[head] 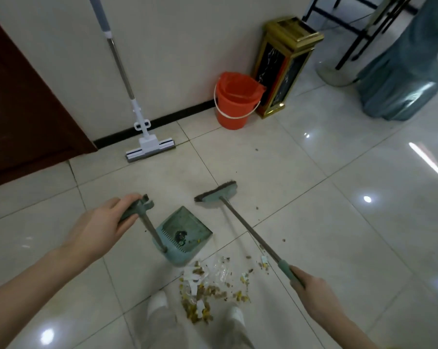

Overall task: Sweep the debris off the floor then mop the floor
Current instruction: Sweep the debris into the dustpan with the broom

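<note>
Well ahead of my right hand (311, 290) stands a gold and black bin (281, 69) by the white wall (175, 46), and further right hangs a teal cloth cover (402, 71) with black metal legs (354, 41) behind it. Ahead and left of my left hand (104, 222) is a dark brown door (24, 109).
</note>
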A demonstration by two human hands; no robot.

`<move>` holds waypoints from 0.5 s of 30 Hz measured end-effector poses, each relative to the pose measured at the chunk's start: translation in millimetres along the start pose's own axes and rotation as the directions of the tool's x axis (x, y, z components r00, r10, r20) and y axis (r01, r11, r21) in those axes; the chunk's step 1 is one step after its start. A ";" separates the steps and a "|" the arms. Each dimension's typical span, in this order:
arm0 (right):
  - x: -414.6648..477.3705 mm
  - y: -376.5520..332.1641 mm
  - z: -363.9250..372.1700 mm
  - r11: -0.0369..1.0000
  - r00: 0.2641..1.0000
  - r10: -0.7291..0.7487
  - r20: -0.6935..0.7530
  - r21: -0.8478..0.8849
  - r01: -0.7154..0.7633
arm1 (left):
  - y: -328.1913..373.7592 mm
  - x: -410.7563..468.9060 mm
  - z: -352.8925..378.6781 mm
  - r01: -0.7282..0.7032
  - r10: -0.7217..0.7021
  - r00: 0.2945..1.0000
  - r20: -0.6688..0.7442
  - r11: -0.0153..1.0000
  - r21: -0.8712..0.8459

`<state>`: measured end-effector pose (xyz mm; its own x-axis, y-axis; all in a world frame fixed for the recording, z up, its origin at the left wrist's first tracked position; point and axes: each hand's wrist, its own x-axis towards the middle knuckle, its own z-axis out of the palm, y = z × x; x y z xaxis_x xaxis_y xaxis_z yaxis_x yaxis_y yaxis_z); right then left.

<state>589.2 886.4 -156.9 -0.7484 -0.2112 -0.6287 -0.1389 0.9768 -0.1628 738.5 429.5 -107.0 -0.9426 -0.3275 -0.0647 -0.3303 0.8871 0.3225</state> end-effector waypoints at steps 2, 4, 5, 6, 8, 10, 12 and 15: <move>13.7 -36.9 -5.4 0.998 0.999 0.006 -0.047 0.070 -0.003 | -10.2 15.8 -3.9 -0.055 0.055 0.998 0.008 0.998 -0.010; 37.9 -75.4 -14.1 0.990 0.996 0.015 -0.090 0.141 -0.002 | -19.7 35.0 -6.8 -0.092 0.093 0.996 0.012 0.995 -0.021; 54.2 -91.9 -18.0 0.986 0.994 0.027 -0.108 0.169 -0.009 | -24.4 44.6 -7.1 -0.108 0.108 0.994 0.016 0.994 -0.031; 73.6 -106.3 -21.1 0.981 0.991 0.047 -0.127 0.194 -0.022 | -28.0 53.9 -6.3 -0.123 0.124 0.992 0.024 0.992 -0.041; 115.1 -129.5 -25.5 0.970 0.982 0.093 -0.164 0.237 -0.053 | -33.7 69.2 -3.7 -0.150 0.152 0.988 0.037 0.988 -0.045; 157.5 -145.7 -25.3 0.955 0.976 0.135 -0.173 0.286 -0.081 | -38.6 80.4 -0.4 -0.170 0.171 0.985 0.037 0.985 -0.038; 192.5 -157.0 -21.5 0.937 0.973 0.167 -0.160 0.332 -0.106 | -42.5 86.7 4.4 -0.182 0.183 0.983 0.031 0.983 -0.039; 221.7 -159.4 -9.3 0.932 0.971 0.212 -0.114 0.322 -0.165 | -45.0 88.8 14.1 -0.178 0.180 0.983 0.033 0.983 -0.050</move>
<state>439.4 684.2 -263.3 -0.8298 0.0056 -0.5581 0.2032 0.9343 -0.2929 668.9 365.1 -140.6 -0.9878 -0.1516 -0.0368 -0.1543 0.9140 0.3753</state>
